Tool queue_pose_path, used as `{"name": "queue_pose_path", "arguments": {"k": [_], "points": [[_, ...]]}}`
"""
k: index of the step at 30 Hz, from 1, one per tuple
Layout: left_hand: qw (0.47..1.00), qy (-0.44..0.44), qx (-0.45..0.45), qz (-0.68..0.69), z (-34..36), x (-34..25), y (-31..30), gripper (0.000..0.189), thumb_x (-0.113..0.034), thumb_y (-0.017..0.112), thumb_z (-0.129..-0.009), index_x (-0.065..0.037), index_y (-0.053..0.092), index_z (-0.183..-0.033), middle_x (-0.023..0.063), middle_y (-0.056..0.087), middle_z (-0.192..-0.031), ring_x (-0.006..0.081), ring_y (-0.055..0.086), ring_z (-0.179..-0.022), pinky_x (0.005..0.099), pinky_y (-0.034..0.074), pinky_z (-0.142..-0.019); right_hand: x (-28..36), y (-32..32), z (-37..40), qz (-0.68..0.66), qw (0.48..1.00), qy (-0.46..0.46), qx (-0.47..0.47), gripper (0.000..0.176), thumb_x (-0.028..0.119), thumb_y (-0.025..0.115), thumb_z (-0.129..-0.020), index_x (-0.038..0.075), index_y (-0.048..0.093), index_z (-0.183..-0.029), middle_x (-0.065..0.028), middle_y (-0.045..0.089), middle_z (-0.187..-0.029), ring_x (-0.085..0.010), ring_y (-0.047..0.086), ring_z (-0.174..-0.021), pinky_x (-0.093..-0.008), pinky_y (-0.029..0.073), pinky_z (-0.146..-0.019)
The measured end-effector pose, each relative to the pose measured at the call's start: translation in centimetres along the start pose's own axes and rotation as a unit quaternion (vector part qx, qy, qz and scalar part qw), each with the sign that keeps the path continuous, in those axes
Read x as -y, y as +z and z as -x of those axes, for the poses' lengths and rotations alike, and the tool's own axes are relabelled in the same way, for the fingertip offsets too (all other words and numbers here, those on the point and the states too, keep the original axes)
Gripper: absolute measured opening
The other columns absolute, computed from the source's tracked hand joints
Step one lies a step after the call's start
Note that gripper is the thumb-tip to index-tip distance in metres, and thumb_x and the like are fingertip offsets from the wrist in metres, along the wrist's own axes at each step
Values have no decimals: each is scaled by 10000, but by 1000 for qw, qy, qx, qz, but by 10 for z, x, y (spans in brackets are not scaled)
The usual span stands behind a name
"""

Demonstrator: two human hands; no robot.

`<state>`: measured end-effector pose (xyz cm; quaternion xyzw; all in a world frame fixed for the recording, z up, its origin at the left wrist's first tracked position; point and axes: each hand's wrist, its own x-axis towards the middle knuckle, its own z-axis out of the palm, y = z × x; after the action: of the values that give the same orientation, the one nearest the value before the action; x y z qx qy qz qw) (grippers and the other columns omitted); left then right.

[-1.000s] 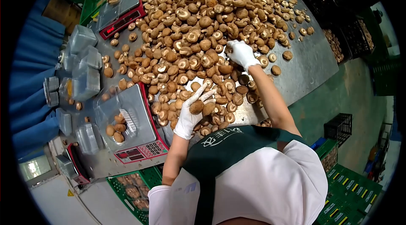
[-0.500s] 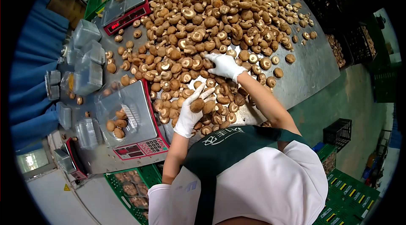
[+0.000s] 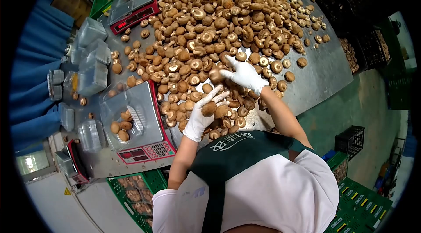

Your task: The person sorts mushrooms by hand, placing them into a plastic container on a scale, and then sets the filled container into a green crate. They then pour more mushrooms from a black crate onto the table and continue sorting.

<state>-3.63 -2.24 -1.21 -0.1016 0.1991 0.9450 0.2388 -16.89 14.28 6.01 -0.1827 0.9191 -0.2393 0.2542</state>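
Observation:
My left hand [image 3: 200,120], in a white glove, is curled palm up around a shiitake mushroom [image 3: 209,109], with another brown cap against its fingers. Just above it, my gloved right hand [image 3: 246,76] reaches over the heap, its thumb at a blurred shiitake [image 3: 215,75]; its other fingers partly hide behind the hand. Loose shiitakes [image 3: 250,14] form a large pile, caps and pale stems facing various ways. To the left, a clear plastic tray [image 3: 137,121] with several mushrooms rests on a red-edged scale [image 3: 153,114].
Stacked clear trays [image 3: 93,77] stand at the left of the metal table [image 3: 324,73]. A second scale [image 3: 136,7] sits at the back left. Below the near edge is a green crate [image 3: 131,195] of packed mushrooms; a black crate [image 3: 349,141] stands on the floor at right.
My right hand has shifted right and slightly down, and a blurred mushroom now shows at its thumb. My left hand has moved slightly right with its mushrooms. The other gloved hand at the top has gone from view.

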Motion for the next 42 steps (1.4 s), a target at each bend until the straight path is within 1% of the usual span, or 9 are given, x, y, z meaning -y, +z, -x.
{"name": "queue_pose_path", "arguments": {"k": [3,7,8,14,20,24,28,34,42], "points": [[1000,0,7,0,-1,4,1,590,-308,507,-896,-39,329,-1389,211,457,-1310,326,505,-1127,411,404,-986,-8,20,0,-100,983,-128,-86,595,442,563,-881,44,461,-1311,-209,650,-1016,-297,647,-924,-349,490,-842],[999,9,-20,37,-2,9,-17,556,-366,465,-927,-19,370,-1350,171,471,-1315,325,473,-1171,460,365,-1019,25,11,22,-196,958,-170,122,423,384,576,-886,63,605,-1159,-154,643,-1094,-258,627,-997,-324,473,-886],[996,-2,-30,82,-3,10,-29,534,-350,457,-932,-18,376,-1343,164,471,-1318,329,468,-1181,468,363,-1021,20,17,10,-203,954,-221,10,421,380,581,-882,62,607,-1157,-145,632,-1126,-249,620,-1016,-324,473,-894],[984,-15,-26,175,9,-2,-19,514,-282,467,-917,-7,367,-1338,186,430,-1358,349,459,-1199,472,378,-1022,-34,16,-100,201,963,-38,-177,440,101,586,-772,126,564,-1211,-126,615,-1111,-286,597,-958,-376,493,-842],[987,39,1,156,14,1,-28,581,-243,512,-891,-32,299,-1388,204,341,-1417,357,434,-1221,464,402,-1008,-73,34,-99,-184,933,-180,-251,203,74,640,-721,95,631,-923,-93,657,-868,-189,621,-833,-275,473,-740],[994,35,-31,99,8,7,-26,591,-249,518,-894,-29,291,-1394,196,325,-1430,350,407,-1249,451,380,-1028,-46,15,-46,-497,854,-128,-88,378,37,712,-766,14,538,-1100,-66,598,-1115,-115,573,-954,-251,476,-825],[997,75,29,12,-2,9,2,576,-284,508,-917,-31,300,-1391,169,379,-1395,314,405,-1259,442,373,-1030,-30,11,-11,-530,838,-104,-72,575,51,719,-768,45,462,-1283,-91,564,-1200,-147,544,-1086,-264,457,-912],[998,36,-41,27,-5,5,14,553,-353,477,-944,-54,324,-1384,118,487,-1283,281,487,-1181,433,427,-985,-15,40,28,-417,886,-202,-27,353,-67,532,-767,16,600,-1104,-97,587,-1207,-176,511,-1166,-285,400,-981],[991,87,-41,-93,5,2,11,447,-120,488,-897,-12,385,-1318,129,486,-1271,231,492,-1180,394,436,-981,-8,56,36,-476,866,-151,22,422,-73,517,-789,21,575,-1196,-93,571,-1240,-172,526,-1145,-279,403,-976]]}}
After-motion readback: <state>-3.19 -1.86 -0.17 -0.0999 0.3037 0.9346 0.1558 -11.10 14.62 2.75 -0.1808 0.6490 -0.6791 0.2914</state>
